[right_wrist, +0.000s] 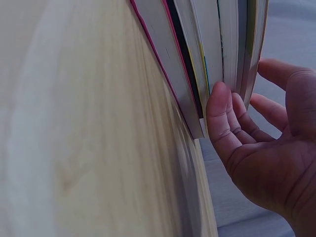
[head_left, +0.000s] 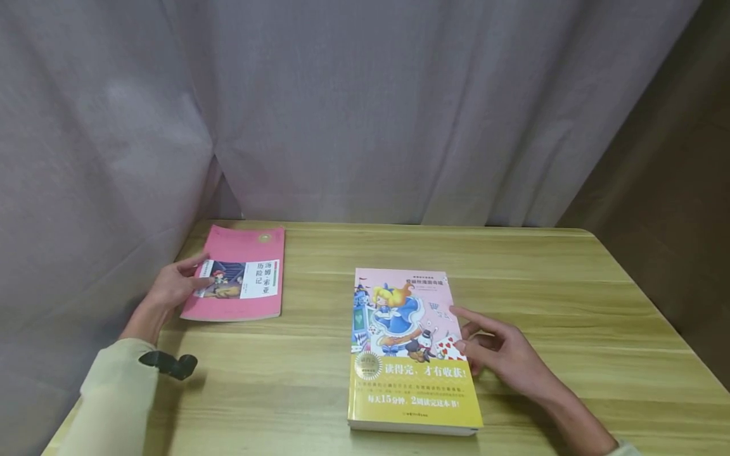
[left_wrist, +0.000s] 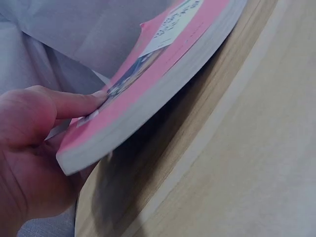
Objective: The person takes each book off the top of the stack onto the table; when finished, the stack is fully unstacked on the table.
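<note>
Yellow-banded cover [head_left: 413, 354] — head view, stacked books [right_wrist: 210, 57] — right wrist view

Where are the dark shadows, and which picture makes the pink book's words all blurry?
Left wrist view: a dark shadow lies on the table under the pink book, whose words look too blurry to read; head view: that book's big title is clear, and a shadow falls beside the left sleeve; right wrist view: a shadow stretches along the table near the stack of books.

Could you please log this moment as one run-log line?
left hand: holds pink book by left edge | right hand: at side of book stack | book stack: on table
</note>
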Available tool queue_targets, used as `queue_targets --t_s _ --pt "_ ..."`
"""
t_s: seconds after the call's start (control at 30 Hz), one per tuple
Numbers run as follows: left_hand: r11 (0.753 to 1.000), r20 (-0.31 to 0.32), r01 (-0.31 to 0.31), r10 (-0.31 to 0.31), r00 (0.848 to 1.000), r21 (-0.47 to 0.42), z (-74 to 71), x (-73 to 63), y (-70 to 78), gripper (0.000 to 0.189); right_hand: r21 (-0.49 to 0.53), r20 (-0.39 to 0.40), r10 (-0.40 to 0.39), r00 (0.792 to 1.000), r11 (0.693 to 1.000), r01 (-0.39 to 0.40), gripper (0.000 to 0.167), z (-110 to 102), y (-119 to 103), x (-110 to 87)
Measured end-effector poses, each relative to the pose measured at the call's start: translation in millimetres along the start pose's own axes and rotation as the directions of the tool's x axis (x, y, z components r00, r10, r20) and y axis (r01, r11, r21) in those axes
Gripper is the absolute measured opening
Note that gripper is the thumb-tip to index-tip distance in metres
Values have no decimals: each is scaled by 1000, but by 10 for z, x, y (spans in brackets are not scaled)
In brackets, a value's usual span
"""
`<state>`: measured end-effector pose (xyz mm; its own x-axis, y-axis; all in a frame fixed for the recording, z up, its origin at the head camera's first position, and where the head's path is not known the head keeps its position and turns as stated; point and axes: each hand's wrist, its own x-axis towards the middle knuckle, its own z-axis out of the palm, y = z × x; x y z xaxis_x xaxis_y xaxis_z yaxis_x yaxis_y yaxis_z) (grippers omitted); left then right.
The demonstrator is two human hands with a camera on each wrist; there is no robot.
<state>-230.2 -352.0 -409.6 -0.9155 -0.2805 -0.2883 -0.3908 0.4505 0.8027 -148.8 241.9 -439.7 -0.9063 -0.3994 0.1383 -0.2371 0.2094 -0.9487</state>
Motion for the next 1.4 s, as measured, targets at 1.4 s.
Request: queue_targets --t_s 1.4 --pt "981 -149 60 -32 988 187 -101 212 7 70 58 16 60 998 996 -61 62 10 -30 -12"
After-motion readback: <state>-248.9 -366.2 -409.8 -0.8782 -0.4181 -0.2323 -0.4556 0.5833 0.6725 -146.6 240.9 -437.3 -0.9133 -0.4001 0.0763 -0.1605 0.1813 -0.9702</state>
